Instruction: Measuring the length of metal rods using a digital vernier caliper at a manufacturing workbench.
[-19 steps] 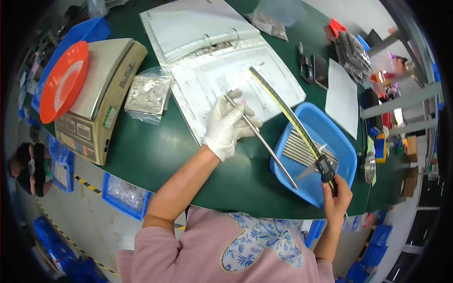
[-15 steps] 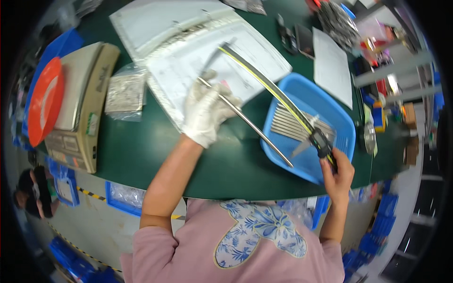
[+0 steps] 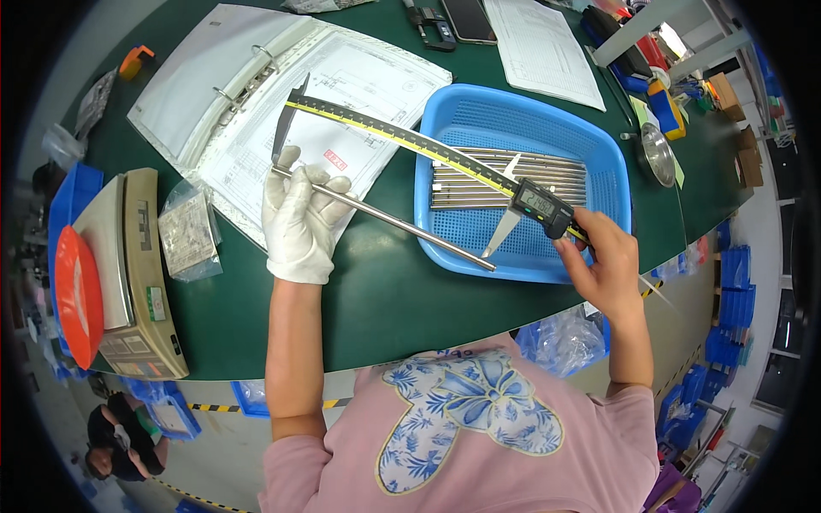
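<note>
My left hand [image 3: 301, 224], in a white glove, has its fingers closed around a long, thin metal rod [image 3: 402, 225], close to the rod's left end. My bare right hand [image 3: 609, 261] grips a long digital caliper [image 3: 402, 135] by its display end, thumb below and fingers behind. The caliper's fixed jaw points down to the rod's left end, and the tip of its sliding jaw [image 3: 502, 232] is close to the right end. Whether the jaws touch the rod I cannot tell. Below the caliper, several similar rods [image 3: 466, 190] lie in a blue perforated basket [image 3: 438, 111].
An open ring binder [image 3: 351, 64] with drawings lies beyond my left hand. To the left are a scale [image 3: 137, 256], a red dish [image 3: 79, 295] and a bagged part [image 3: 188, 235]. A phone [image 3: 469, 19], paper sheet [image 3: 547, 51] and metal scoop [image 3: 657, 154] lie farther off.
The view has shifted, so the table things appear elsewhere. The caliper now lies at a flatter slant, its jaws nearer the rod's ends. Both hands keep hold of the same things.
</note>
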The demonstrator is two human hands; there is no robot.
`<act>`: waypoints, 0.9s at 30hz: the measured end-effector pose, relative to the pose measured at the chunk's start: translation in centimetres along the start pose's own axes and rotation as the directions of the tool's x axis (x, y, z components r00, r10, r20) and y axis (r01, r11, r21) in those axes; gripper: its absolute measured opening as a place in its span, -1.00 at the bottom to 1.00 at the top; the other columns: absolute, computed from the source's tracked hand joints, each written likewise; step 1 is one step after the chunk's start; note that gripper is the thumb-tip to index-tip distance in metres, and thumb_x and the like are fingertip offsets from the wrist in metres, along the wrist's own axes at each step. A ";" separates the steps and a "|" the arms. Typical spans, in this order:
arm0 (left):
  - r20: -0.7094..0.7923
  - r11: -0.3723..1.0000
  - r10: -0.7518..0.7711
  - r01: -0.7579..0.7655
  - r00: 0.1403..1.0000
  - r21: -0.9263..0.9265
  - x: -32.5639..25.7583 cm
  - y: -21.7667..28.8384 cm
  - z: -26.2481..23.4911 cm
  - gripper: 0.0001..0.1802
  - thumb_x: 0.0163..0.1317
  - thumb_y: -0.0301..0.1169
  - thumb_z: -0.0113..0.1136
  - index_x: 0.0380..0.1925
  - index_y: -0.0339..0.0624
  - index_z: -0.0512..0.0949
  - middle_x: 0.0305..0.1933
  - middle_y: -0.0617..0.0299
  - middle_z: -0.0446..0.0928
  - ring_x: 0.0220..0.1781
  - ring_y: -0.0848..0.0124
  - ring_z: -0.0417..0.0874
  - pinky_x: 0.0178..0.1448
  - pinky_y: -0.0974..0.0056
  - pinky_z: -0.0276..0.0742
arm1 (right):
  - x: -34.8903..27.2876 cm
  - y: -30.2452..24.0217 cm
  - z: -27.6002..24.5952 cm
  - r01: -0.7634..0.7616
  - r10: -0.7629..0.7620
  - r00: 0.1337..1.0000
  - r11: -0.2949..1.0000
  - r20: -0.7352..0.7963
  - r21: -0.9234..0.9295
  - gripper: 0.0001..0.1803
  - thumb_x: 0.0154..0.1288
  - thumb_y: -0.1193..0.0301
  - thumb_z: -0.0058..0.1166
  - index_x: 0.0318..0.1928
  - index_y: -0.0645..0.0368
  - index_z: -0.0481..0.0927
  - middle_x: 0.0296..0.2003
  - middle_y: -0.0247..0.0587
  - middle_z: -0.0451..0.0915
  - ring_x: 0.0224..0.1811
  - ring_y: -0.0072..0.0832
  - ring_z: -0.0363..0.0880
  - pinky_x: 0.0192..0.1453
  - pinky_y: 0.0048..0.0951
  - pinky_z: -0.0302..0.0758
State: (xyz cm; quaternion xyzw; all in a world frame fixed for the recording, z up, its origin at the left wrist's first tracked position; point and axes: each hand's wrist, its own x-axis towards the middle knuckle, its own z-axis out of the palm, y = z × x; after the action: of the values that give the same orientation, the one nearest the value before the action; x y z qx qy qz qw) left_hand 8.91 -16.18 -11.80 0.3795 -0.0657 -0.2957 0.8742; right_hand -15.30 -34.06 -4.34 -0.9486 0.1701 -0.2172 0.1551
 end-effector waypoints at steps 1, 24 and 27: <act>-0.008 1.000 0.001 -0.001 1.000 0.000 0.0 0.0 0.1 -0.66 0.20 -0.44 -0.08 -0.02 -0.16 0.18 -0.40 0.19 0.41 -0.38 0.29 0.57 -0.37 0.26 0.63 | 0.0 0.0 0.0 -0.008 0.008 1.000 1.000 -0.004 0.000 -0.70 -0.09 0.48 0.18 -0.30 0.30 0.44 -0.59 -0.18 0.45 -0.65 -0.45 0.43 -0.62 -0.52 0.31; 0.057 0.998 0.002 0.002 0.998 -0.058 0.4 -0.1 -0.7 -0.67 0.19 -0.47 -0.07 -0.03 -0.14 0.19 -0.40 0.19 0.42 -0.36 0.30 0.56 -0.33 0.23 0.63 | 0.2 -0.2 0.2 -0.040 0.039 0.999 0.999 -0.023 -0.033 -0.71 -0.09 0.37 0.22 -0.37 0.27 0.48 -0.59 -0.19 0.49 -0.67 -0.44 0.43 -0.62 -0.52 0.33; 0.057 0.999 -0.007 0.010 0.998 -0.049 0.4 -0.1 -0.6 -0.65 0.19 -0.46 -0.06 -0.02 -0.14 0.18 -0.38 0.18 0.43 -0.35 0.29 0.56 -0.32 0.21 0.62 | 0.0 -0.1 0.4 -0.080 0.080 0.997 0.996 -0.015 -0.024 -0.71 -0.08 0.32 0.21 -0.39 0.24 0.49 -0.60 -0.19 0.48 -0.66 -0.40 0.44 -0.61 -0.49 0.33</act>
State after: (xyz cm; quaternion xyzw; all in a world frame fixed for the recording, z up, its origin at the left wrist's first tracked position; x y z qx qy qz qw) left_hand 9.40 -16.07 -12.35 0.3495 -0.0815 -0.3117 0.8798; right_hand -15.07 -33.89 -4.60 -0.9413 0.2117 -0.2151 0.1510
